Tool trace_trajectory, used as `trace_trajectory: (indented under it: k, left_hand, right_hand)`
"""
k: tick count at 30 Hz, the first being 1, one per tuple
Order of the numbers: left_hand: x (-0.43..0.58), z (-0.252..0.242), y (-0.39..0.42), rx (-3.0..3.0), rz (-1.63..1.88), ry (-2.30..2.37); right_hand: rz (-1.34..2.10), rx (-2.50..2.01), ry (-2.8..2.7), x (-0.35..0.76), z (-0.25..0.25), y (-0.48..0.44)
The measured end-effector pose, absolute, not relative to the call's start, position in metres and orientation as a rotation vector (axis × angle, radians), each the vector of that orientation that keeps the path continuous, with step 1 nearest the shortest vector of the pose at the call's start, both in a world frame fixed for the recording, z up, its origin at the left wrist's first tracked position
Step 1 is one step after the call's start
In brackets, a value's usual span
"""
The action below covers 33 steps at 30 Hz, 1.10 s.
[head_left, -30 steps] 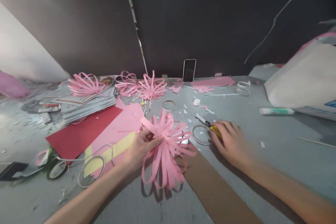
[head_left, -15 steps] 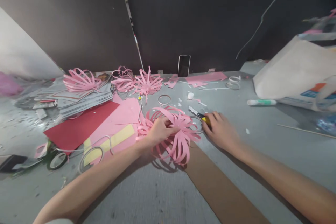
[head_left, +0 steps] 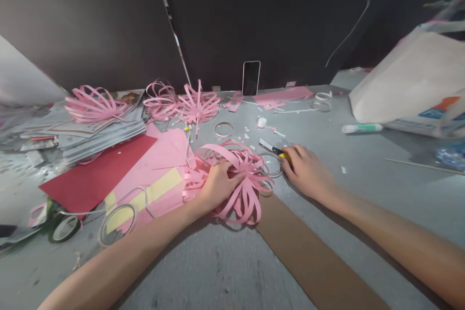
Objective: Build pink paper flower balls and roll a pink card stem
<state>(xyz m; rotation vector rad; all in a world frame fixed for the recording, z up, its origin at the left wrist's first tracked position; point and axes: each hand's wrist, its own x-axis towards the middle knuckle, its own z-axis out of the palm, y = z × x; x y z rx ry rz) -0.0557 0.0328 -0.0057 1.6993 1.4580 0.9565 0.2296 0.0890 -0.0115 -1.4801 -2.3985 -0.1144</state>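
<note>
My left hand pinches a pink paper-strip flower near its middle, with thumb and fingers closed on the looped strips. Part of the flower is hidden under that hand. To the right, my right hand lies on the table with its fingers curled over the yellow handle of a utility knife. The silver blade points away to the upper left. A ring-shaped roll lies between the knife and the flower. Below the flower, a strip of brown cardboard runs toward the lower right.
More pink paper flowers stand at the back, one on stacked papers. Red paper and pink sheets lie left, near tape rolls. A phone leans on the dark wall. Right are a glue stick and white bag.
The camera view has shifted a little, so the table things sit slightly higher and mostly farther left. Both hands keep nearly the same hold on the flower and the knife.
</note>
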Motion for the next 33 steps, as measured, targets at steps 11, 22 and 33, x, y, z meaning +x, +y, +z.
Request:
trace_trajectory:
  k: [11,22,33]
  left_hand:
    - [-0.058,0.015,0.025,1.694,0.825,1.466]
    - [-0.065,0.044,0.012,1.618,0.816,1.460]
    - [-0.068,0.049,0.016,1.677,0.729,1.337]
  right_hand:
    - [-0.129,-1.481,-2.396,0.231,-0.012,0.089]
    - [-0.103,-1.476,-2.415,0.229,-0.010,0.089]
    - [-0.080,-1.507,-2.409,0.228,-0.010,0.089]
